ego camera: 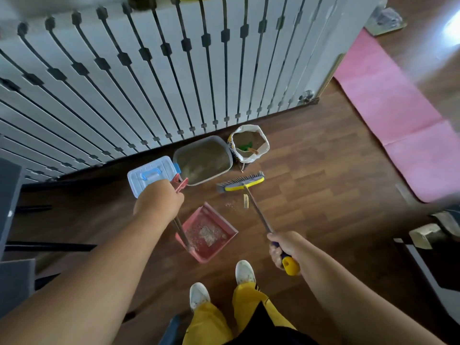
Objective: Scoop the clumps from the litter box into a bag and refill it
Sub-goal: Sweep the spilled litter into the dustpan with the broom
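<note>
A grey litter box (225, 153) filled with brown litter stands on the wood floor by the white railing. To its right an open white bag (264, 141) holds litter and a green scoop. My left hand (159, 199) grips the red top of a long dustpan handle; the red dustpan (225, 226) rests on the floor below with spilled litter in it. My right hand (283, 247) grips the yellow-ended handle of a broom, whose yellow head (242, 184) touches the floor. A little scattered litter (230, 205) lies between broom and dustpan.
A clear lidded box with a blue handle (149, 174) sits left of the litter box. A pink mat (393, 113) covers the floor at right. Dark furniture stands at the left and right edges. My white shoes (245, 272) are near the dustpan.
</note>
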{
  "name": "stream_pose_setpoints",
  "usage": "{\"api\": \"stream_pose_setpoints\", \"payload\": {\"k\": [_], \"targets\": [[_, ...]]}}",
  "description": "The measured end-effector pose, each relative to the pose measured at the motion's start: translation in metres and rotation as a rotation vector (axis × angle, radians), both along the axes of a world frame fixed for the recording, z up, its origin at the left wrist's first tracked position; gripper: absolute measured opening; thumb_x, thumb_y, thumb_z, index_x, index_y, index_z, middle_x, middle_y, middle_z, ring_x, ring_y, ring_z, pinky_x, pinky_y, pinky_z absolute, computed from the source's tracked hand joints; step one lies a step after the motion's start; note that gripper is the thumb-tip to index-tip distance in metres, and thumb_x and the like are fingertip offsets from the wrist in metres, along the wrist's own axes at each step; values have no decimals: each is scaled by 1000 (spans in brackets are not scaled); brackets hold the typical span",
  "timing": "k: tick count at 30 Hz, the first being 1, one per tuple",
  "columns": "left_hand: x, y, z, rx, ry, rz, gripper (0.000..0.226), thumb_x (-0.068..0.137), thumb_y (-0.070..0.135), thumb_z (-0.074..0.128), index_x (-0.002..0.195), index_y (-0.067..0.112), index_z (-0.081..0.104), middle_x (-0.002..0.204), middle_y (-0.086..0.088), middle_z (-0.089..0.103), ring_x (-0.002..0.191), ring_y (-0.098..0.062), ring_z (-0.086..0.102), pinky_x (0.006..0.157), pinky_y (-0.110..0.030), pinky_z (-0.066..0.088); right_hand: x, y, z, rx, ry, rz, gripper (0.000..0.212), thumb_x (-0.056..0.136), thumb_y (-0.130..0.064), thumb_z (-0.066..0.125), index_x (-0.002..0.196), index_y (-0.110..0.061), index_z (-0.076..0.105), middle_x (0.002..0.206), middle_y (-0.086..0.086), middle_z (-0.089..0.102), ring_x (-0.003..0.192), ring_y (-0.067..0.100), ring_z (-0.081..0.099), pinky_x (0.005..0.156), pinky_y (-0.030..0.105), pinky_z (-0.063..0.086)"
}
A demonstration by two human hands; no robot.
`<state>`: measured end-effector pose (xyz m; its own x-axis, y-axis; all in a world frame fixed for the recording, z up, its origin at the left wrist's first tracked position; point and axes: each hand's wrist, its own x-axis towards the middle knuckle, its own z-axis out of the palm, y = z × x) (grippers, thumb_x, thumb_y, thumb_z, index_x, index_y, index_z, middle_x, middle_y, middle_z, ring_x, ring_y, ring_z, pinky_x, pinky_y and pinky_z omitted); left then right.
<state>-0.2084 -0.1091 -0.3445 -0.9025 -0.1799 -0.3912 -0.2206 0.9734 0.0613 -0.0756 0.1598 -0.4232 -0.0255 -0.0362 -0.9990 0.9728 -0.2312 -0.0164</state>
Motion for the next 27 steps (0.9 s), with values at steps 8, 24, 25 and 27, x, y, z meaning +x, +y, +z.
{"api": "stream_pose_setpoints", "payload": {"k": [8, 24, 25, 27], "targets": [[-12, 19, -7, -52, -22, -5, 17, 92, 29, 55, 92, 12, 56, 74, -7, 54, 67, -23, 54, 56, -31, 38, -42, 8, -30, -93, 38, -107, 39, 102, -28, 51, 68, -12, 40, 47, 1, 40, 28, 12, 37, 33, 16, 33], [-8, 43, -13, 1, -47, -10, 19, 89, 26, 57, 95, 8, 61, 82, -12, 62, 78, -32, 59, 61, -36, 43, -6, 36, 42, -25, 2, 19, 46, 103, -30, 48, 61, -11, 41, 44, 0, 39, 29, 9, 35, 34, 13, 30], [-7, 45, -14, 5, -46, -13, 20, 90, 27, 57, 97, 8, 61, 85, -13, 63, 78, -32, 60, 61, -36, 43, -11, 33, 44, -32, 0, 24, 47, 103, -30, 48, 61, -12, 40, 43, 0, 38, 28, 9, 35, 34, 13, 30], [-5, 48, -14, 5, -34, -24, 21, 90, 27, 57, 98, 8, 59, 86, -13, 63, 79, -32, 60, 61, -36, 43, -20, 29, 46, -48, -7, 31, 47, 104, -31, 46, 61, -13, 38, 41, 0, 38, 26, 9, 35, 33, 12, 30]]}}
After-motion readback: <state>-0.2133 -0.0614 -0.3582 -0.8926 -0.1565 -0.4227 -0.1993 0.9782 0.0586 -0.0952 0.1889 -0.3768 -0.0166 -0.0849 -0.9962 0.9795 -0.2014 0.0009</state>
